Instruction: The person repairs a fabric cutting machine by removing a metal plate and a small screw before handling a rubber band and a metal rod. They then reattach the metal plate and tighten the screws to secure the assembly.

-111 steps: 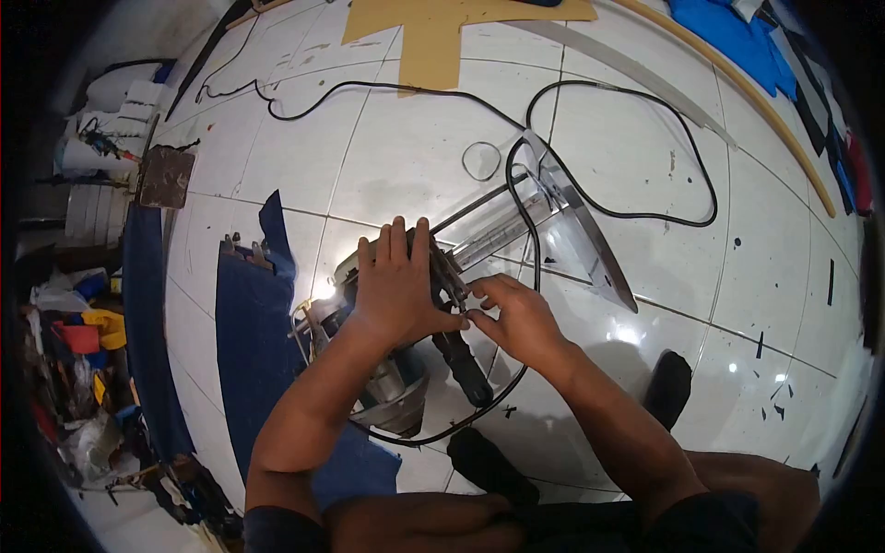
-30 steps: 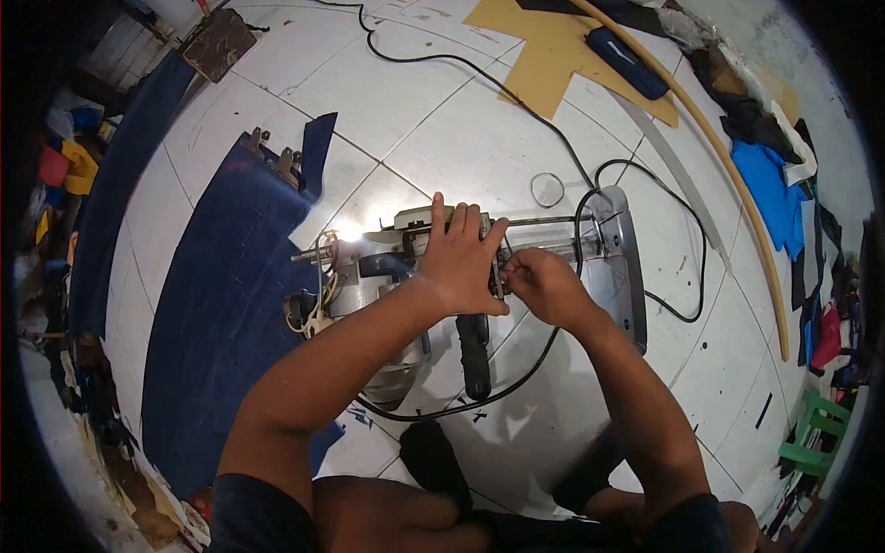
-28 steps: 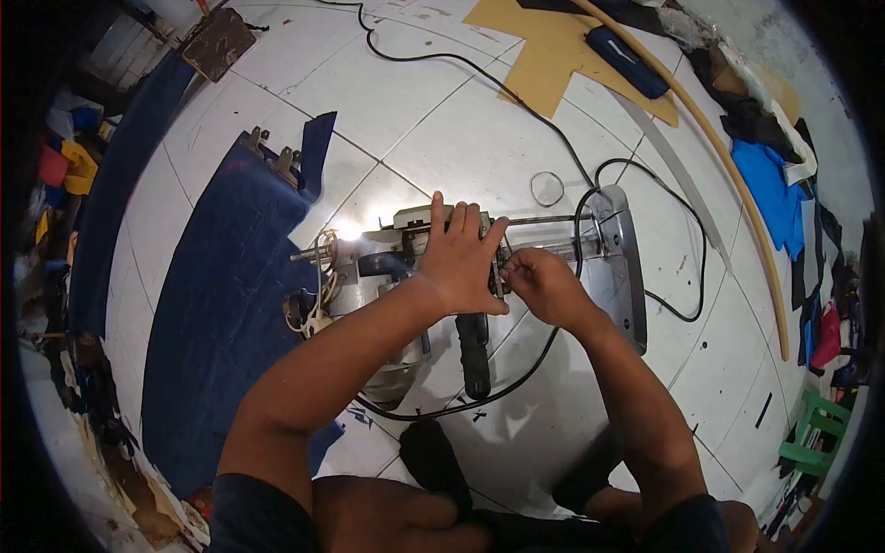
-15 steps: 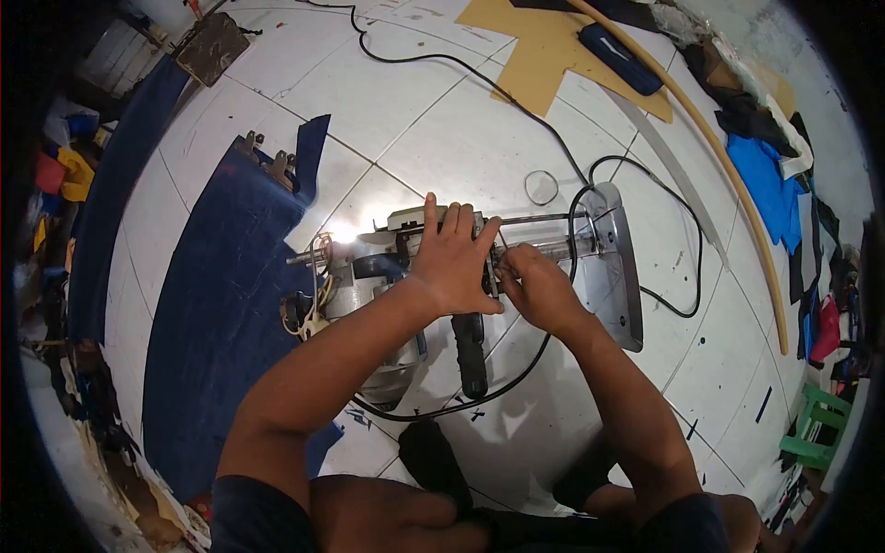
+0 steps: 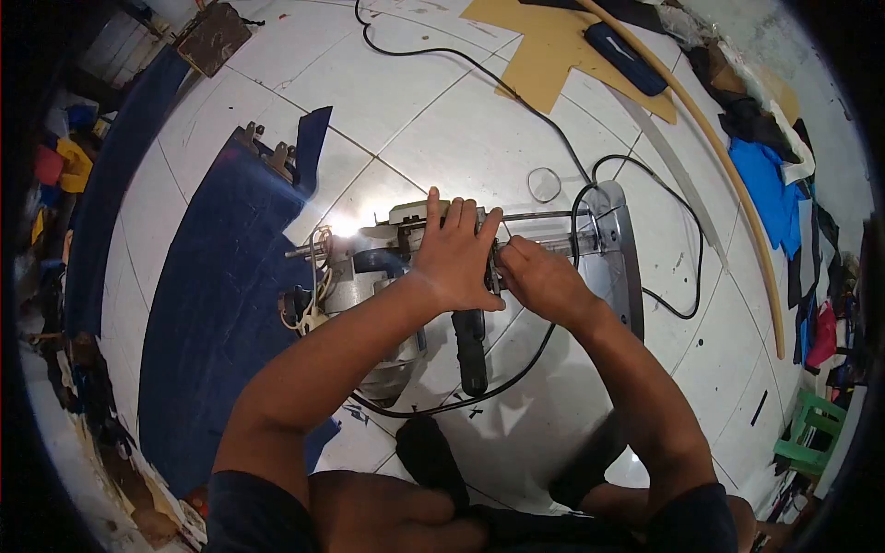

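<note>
A cloth cutting machine [image 5: 373, 293] with a motor, a black handle [image 5: 471, 355] and a metal base plate [image 5: 629, 267] lies on its side on the tiled floor. My left hand [image 5: 452, 263] rests flat across its middle, fingers spread and thumb out. Right beside it, my right hand [image 5: 544, 281] is closed in a pinch against the machine's mechanism. A thin metal piece shows near its fingertips, but what it grips is hidden. Loose wires [image 5: 318, 295] stick out at the motor end. A lamp glows there.
Dark blue fabric [image 5: 217, 304] with clips [image 5: 277, 158] at its top spreads on the left. A black cable [image 5: 442, 55] loops around the machine. A thin ring [image 5: 544, 184], brown cardboard [image 5: 544, 55], a dark pouch [image 5: 625, 60], a curved wooden strip [image 5: 737, 184] and a green stool [image 5: 813, 429] lie farther off.
My right hand has turned slightly at the mechanism, its knuckles now more over the top. My left hand stays put on the machine. The whole view has shifted a little.
</note>
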`<state>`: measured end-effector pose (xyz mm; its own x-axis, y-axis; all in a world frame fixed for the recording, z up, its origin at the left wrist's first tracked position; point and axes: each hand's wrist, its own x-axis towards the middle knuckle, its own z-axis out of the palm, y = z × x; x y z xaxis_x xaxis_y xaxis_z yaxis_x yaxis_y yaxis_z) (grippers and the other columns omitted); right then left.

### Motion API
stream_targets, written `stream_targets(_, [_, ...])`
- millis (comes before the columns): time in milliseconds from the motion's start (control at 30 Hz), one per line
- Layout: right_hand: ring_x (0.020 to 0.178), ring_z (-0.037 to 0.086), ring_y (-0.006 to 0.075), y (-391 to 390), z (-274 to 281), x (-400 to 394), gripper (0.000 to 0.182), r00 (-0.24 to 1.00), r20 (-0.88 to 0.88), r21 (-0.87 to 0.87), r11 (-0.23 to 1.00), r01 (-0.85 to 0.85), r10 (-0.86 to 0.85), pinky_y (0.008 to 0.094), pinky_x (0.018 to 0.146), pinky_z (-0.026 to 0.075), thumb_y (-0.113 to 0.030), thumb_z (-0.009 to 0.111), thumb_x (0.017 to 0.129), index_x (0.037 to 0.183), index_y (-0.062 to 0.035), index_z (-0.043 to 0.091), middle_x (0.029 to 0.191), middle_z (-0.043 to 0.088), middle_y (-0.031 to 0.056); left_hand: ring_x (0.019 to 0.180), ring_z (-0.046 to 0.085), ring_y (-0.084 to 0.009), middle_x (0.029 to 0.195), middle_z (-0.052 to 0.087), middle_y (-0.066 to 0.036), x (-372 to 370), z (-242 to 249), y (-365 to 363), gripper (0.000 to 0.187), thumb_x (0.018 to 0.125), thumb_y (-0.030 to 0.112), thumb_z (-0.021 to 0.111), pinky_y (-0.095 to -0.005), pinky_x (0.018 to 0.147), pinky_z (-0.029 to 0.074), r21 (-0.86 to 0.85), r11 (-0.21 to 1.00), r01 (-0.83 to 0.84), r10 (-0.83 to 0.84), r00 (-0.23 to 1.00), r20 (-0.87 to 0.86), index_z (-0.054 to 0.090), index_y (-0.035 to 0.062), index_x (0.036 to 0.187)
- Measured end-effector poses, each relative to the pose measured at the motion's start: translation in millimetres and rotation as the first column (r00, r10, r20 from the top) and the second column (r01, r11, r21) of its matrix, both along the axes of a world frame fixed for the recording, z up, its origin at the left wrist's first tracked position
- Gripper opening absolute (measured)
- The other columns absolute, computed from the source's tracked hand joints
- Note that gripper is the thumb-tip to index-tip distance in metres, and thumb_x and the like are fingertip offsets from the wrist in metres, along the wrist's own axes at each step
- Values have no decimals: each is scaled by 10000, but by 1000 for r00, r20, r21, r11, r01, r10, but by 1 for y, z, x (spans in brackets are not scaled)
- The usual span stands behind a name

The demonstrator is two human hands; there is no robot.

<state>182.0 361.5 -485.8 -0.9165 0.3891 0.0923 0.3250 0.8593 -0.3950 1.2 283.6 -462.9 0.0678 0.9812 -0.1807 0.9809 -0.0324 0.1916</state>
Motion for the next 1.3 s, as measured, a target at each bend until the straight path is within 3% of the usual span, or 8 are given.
stream_targets(100, [885, 667, 252, 1, 2, -2, 145, 979, -134, 117, 984, -138, 153, 387, 664, 586, -116, 641, 871, 969, -50, 557, 930, 578, 84, 1431, 351, -459, 1421, 431, -304, -1, -3, 0, 1275, 564, 635, 868, -711, 1198, 52, 35, 999, 7, -7, 1000, 1, 340, 4, 1538])
stream_targets(200, [886, 668, 244, 11, 3, -4, 147, 959, -25, 220, 937, -271, 283, 376, 671, 591, -113, 636, 870, 978, -50, 558, 937, 576, 74, 1426, 357, -454, 1407, 439, -297, 0, -6, -1, 1275, 560, 631, 870, -711, 1198, 55, 66, 998, 6, -6, 1000, 4, 343, 0, 1535])
stream_targets(400, [846, 671, 231, 0, 5, -1, 171, 997, -57, 159, 986, -39, 49, 348, 630, 568, -128, 657, 858, 964, -54, 545, 911, 564, 75, 1419, 364, -454, 1401, 443, -297, -1, -2, 0, 1268, 560, 622, 872, -710, 1197, 62, 44, 999, 0, -2, 1000, 24, 348, -6, 1530])
stream_targets(600, [748, 667, 255, -17, -6, -2, 179, 982, -178, 208, 974, 93, -56, 400, 601, 545, -127, 679, 856, 942, -47, 543, 868, 563, 89, 1421, 363, -455, 1401, 445, -305, 0, -3, 0, 1267, 563, 613, 871, -705, 1201, 63, 50, 999, 3, -4, 1000, 9, 345, -17, 1529])
stream_targets(900, [747, 666, 267, -12, -4, -3, 157, 982, -170, 150, 983, 105, -79, 392, 607, 552, -105, 674, 842, 905, -51, 541, 861, 575, 93, 1425, 367, -466, 1416, 451, -315, -1, 0, 0, 1282, 559, 630, 870, -715, 1197, 44, 40, 999, 8, -8, 1000, -6, 350, -28, 1528])
stream_targets(1100, [805, 661, 269, 7, 9, -8, 191, 955, -9, 328, 903, -278, 297, 375, 630, 565, -121, 649, 815, 943, -47, 527, 891, 578, 109, 1434, 361, -467, 1418, 458, -303, -2, 1, -1, 1312, 556, 673, 855, -712, 1201, 37, 23, 1000, 13, -13, 1000, -13, 341, -37, 1532])
stream_targets(1200, [795, 656, 303, 16, 9, -5, 167, 965, 27, 232, 937, -261, 262, 404, 646, 564, -113, 635, 830, 935, -45, 524, 880, 572, 125, 1430, 365, -465, 1413, 464, -298, -2, -1, -1, 1310, 550, 669, 858, -708, 1203, 40, 40, 999, 10, -9, 1000, -8, 348, -43, 1525])
stream_targets(1300, [847, 669, 329, 7, -13, 1, 161, 995, 71, 205, 977, 57, -73, 450, 674, 562, -112, 643, 866, 970, -32, 551, 924, 600, 145, 1429, 366, -465, 1416, 463, -298, -1, 0, -2, 1304, 556, 672, 854, -704, 1204, 41, 43, 999, 1, -2, 1000, 8, 350, -46, 1520])
